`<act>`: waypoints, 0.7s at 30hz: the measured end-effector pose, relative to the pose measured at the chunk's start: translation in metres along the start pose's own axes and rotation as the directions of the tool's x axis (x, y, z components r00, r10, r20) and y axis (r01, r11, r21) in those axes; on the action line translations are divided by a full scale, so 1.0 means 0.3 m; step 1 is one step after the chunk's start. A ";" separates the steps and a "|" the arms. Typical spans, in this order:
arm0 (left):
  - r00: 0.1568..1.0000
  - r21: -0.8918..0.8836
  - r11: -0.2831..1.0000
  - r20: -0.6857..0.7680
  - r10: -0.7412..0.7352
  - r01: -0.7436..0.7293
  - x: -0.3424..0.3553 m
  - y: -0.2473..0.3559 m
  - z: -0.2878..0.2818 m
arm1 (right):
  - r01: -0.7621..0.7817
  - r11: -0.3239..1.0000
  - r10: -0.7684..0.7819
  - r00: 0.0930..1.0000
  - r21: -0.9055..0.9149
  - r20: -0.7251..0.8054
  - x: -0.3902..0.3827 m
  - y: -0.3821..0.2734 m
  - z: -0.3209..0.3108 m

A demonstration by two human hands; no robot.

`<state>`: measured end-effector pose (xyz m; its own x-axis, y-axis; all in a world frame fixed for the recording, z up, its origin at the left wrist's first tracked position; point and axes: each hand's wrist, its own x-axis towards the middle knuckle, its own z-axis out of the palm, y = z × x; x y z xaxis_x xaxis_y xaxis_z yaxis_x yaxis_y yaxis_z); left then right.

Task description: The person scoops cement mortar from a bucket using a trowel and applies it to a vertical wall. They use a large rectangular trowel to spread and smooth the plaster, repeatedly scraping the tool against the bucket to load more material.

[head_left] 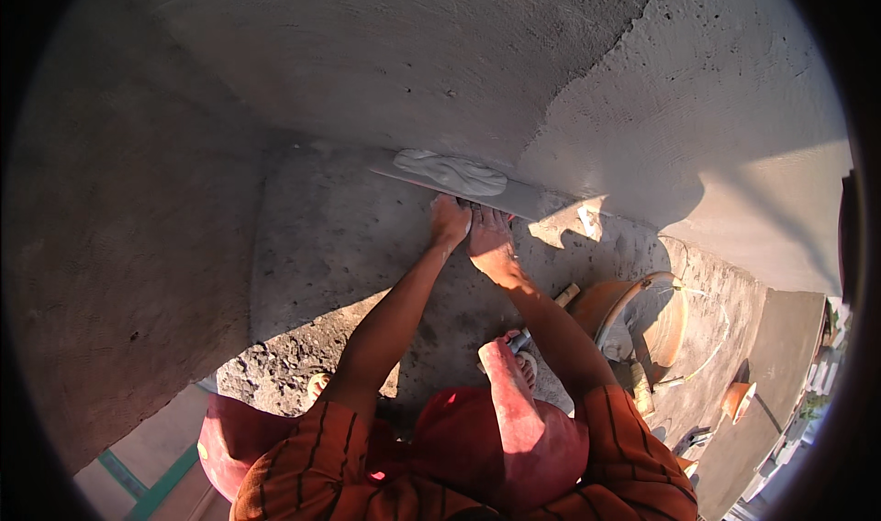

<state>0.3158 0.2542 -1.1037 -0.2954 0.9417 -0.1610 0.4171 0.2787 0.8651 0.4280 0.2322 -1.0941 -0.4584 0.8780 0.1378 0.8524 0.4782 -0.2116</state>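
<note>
A long, flat plastering float (530,200) spans the foot of the wet grey wall, its long edge toward the plaster. On top of it lies a thick, soft lump of grey plaster (450,172). My left hand (450,220) is closed on the float's near side, close to its middle. Right beside it, my right hand (493,246) grips the same near edge, its fingers pointing forward and partly hidden. Both hands are smeared with plaster, and both arms reach straight ahead. Whatever handle the float has is mostly covered by my fingers.
A brown bucket (674,324) stands to the right, with a wooden-handled tool (567,296) by it. Farther right is a small orange bowl (737,400). Rough rubble (275,367) lies near my left foot. Walls rise ahead and at left (128,264).
</note>
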 end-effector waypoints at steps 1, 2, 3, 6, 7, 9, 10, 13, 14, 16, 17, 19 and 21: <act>1.000 -0.006 1.000 -0.006 0.005 -0.005 0.001 0.003 -0.002 | -0.042 0.999 0.041 0.996 0.013 0.076 0.026 0.022 0.027; 1.000 -0.011 1.000 -0.015 0.008 -0.008 0.006 0.006 -0.008 | -0.002 0.998 0.005 0.999 -0.069 0.037 0.055 0.030 0.028; 1.000 -0.010 1.000 -0.018 -0.016 0.016 0.017 0.011 -0.017 | 0.034 0.988 -0.034 0.999 -0.152 0.001 0.080 0.035 0.027; 0.999 -0.035 0.998 -0.004 -0.054 0.054 0.023 0.070 -0.066 | 0.110 0.942 -0.038 0.973 -0.318 0.226 0.133 0.027 -0.077; 0.999 -0.063 0.997 -0.004 -0.043 0.043 0.012 0.121 -0.110 | 0.141 0.936 -0.047 0.958 -0.322 0.283 0.151 0.005 -0.156; 1.000 -0.178 0.984 0.012 0.001 0.001 0.000 0.264 -0.194 | 0.071 0.949 0.034 0.945 -0.306 0.326 0.205 -0.034 -0.338; 0.999 -0.258 0.966 0.023 0.024 -0.018 -0.003 0.339 -0.238 | 0.058 0.950 0.041 0.951 -0.308 0.307 0.231 -0.056 -0.442; 0.985 -0.471 0.865 -0.060 0.162 -0.171 -0.025 0.574 -0.401 | 0.106 0.937 -0.046 0.982 -0.332 0.184 0.301 -0.157 -0.771; 0.967 -0.497 0.830 -0.104 0.231 -0.252 -0.025 0.655 -0.461 | 0.160 0.913 -0.133 0.986 -0.376 0.099 0.324 -0.182 -0.884; 0.900 -0.519 0.736 -0.222 0.376 -0.435 -0.030 0.797 -0.603 | 0.182 0.889 -0.194 0.981 -0.420 0.015 0.379 -0.283 -1.100; 0.846 -0.508 0.677 -0.293 0.445 -0.532 -0.036 0.861 -0.681 | 0.204 0.882 -0.250 0.967 -0.425 -0.055 0.407 -0.332 -1.195; 0.795 -0.535 0.614 -0.209 0.569 -0.580 -0.060 1.010 -0.857 | 0.282 0.900 -0.342 0.930 -0.332 -0.136 0.489 -0.346 -1.429; 0.642 -0.658 0.419 -0.129 0.755 -0.625 -0.115 1.223 -0.920 | 0.211 0.931 -0.275 0.942 -0.298 -0.191 0.407 -0.307 -1.718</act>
<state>0.2416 0.2720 -0.6496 0.0145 0.7912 0.6113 -0.2064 -0.5959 0.7761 0.4232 0.2848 -0.5590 -0.6179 0.6920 0.3733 0.7719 0.6241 0.1207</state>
